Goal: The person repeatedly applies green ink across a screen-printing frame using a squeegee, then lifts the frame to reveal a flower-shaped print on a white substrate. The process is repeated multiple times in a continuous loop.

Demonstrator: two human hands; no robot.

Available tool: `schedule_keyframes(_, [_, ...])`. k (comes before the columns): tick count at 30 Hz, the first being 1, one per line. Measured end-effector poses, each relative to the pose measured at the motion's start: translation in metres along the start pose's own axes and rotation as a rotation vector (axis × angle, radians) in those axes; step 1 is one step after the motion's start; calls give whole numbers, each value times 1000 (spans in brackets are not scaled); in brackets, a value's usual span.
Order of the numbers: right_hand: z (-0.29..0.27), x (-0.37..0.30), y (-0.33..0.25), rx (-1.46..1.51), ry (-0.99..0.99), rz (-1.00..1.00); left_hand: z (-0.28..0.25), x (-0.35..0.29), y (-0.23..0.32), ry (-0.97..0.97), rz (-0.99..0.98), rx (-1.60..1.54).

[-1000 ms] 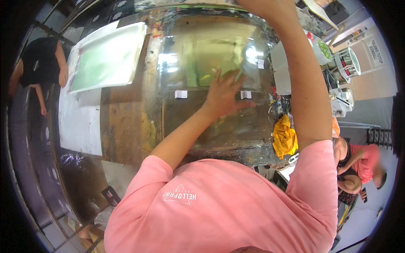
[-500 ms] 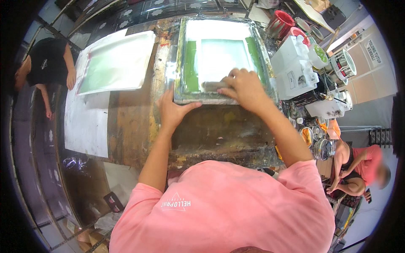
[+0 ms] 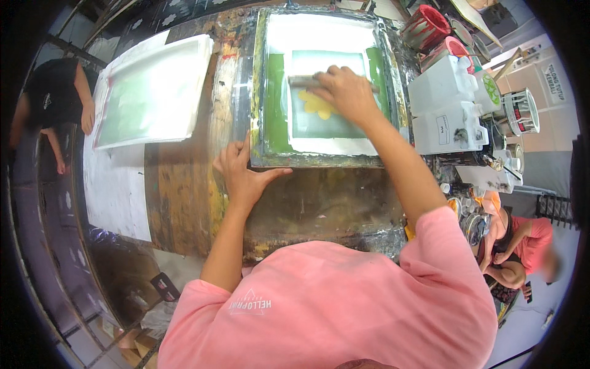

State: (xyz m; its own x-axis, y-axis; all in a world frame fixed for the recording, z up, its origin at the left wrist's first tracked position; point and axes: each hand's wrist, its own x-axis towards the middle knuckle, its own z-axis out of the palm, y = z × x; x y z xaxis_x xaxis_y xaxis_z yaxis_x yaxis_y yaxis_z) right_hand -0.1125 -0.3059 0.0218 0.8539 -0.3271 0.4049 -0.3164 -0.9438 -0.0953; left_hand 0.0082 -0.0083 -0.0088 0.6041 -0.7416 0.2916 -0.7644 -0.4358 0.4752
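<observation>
A screen printing frame (image 3: 316, 162) lies on the stained wooden table, its mesh bordered in green with a pale window in the middle. My right hand (image 3: 345, 95) is closed over a squeegee (image 3: 301, 80), which lies crosswise on the mesh about halfway up. Nearer me than the squeegee, a yellow flower shape (image 3: 318, 106) shows through the window. Thumb and fingers spread apart, my left hand (image 3: 243, 175) rests against the frame's near left corner. The thumb runs along the near edge, the fingers up the left side.
Left of the frame lies a stack of pale green and white sheets (image 3: 153, 92) on white paper (image 3: 117, 190). White jugs (image 3: 444, 89), a red bucket (image 3: 425, 26) and paint cans (image 3: 519, 111) crowd the right side. One person (image 3: 58, 92) stands at left; another (image 3: 522, 243) sits at right.
My right hand has pushed the squeegee away from me, from the near end of the mesh to its middle. The yellow flower has come into sight. My left hand stays at the corner.
</observation>
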Motion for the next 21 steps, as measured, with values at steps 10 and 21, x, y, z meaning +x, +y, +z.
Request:
schedule_keyframes(10, [1,104,78,57,-196,3,7,-3,-5,87,-10,-170])
schedule_keyframes(21, [-45,-27,-35,-41,-221,94,7,-4,-5,133,65,-175])
